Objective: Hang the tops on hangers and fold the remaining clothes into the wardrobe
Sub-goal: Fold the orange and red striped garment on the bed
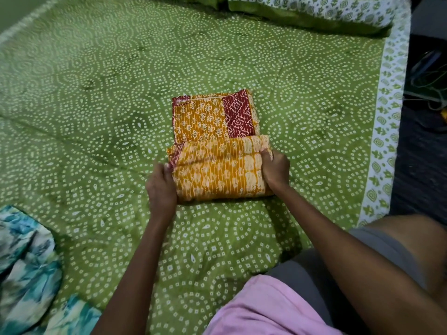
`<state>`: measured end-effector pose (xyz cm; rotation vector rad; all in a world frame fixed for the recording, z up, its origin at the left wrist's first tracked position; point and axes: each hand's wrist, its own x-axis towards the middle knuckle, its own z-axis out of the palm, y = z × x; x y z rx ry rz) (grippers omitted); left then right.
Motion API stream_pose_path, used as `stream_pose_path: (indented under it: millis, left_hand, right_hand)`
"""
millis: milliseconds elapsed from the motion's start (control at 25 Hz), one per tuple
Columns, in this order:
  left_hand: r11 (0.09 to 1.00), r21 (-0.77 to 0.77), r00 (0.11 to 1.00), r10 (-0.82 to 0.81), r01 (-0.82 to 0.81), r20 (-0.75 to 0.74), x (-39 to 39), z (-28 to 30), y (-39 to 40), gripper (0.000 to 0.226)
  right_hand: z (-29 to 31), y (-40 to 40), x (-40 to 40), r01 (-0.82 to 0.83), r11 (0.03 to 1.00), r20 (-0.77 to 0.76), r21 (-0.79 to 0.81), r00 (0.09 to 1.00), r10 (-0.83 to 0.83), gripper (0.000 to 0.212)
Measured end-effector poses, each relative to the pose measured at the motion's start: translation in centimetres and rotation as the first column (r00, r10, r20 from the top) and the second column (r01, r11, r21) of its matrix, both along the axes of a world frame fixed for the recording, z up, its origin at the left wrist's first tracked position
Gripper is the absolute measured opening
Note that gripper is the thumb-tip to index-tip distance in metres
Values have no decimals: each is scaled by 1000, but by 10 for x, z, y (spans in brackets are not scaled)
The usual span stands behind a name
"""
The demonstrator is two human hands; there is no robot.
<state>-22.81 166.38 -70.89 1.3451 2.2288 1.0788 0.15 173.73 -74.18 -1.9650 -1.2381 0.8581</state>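
While we look down from the head camera, we see a mustard-yellow printed cotton garment with a dark red dotted panel (212, 131) lying partly folded near the middle of a bed covered by a green bedsheet patterned with white dotted rings (96, 93). The near half of the garment is turned up into a thick roll, pale side out, and the far half lies flat on the sheet with the red panel at its right.

Our left hand (160, 189) holds the left end of the roll, fingers curled round the edge of the cloth with the thumb on top. Our right hand (275, 169) holds the right end, fingers bent over the fold and pressing into it. So both grips are closed on the garment, one at each end.

At the lower left of the bed lies a crumpled blue, teal and white floral cloth (26, 269), well apart from the garment. A pink piece of fabric (266, 308) sits at the bottom edge beside grey clothing (312, 284) on the person. At the far right of the bed rests a green pillow with a white leaf-print band (314, 13). The sheet's white leaf-print border (384, 131) runs along the right side, and beyond it is dark floor (423, 165) with blurred cables that we cannot make out.
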Motion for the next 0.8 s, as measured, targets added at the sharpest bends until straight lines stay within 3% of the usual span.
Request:
stream_pose_path:
  millis: [120, 200, 280, 400, 560, 720, 800]
  left_hand:
    - [990, -138, 998, 12, -3, 60, -7, -9, -11, 24]
    - [983, -184, 998, 22, -10, 64, -11, -3, 4, 29]
    - [982, -190, 999, 0, 10, 52, -13, 6, 22, 38]
    - [983, -184, 995, 31, -12, 97, -10, 13, 53, 48]
    - [990, -127, 996, 52, -61, -71, -10, 1, 73, 33]
    - [956, -271, 983, 74, -117, -167, -9, -12, 65, 34]
    - [965, -237, 971, 52, -109, -234, -11, 7, 70, 29]
  right_hand:
    - [-11, -10, 2, -50, 997, 88, -59, 995, 55, 34]
    - [-10, -1, 6, -41, 993, 23, -113, 999, 44, 35]
    - [-5, 10, 8, -36, 989, -39, -146, 999, 31, 37]
    - [6, 27, 2, -7, 990, -12, -140, 1000, 5, 42]
    - [4, 35, -6, -6, 996, 105, -83, 994, 14, 42]
    - [-11, 23, -8, -15, 999, 330, -51, 943, 31, 42]
    - [4, 26, -6, -26, 998, 366, -63, 929, 47, 36]
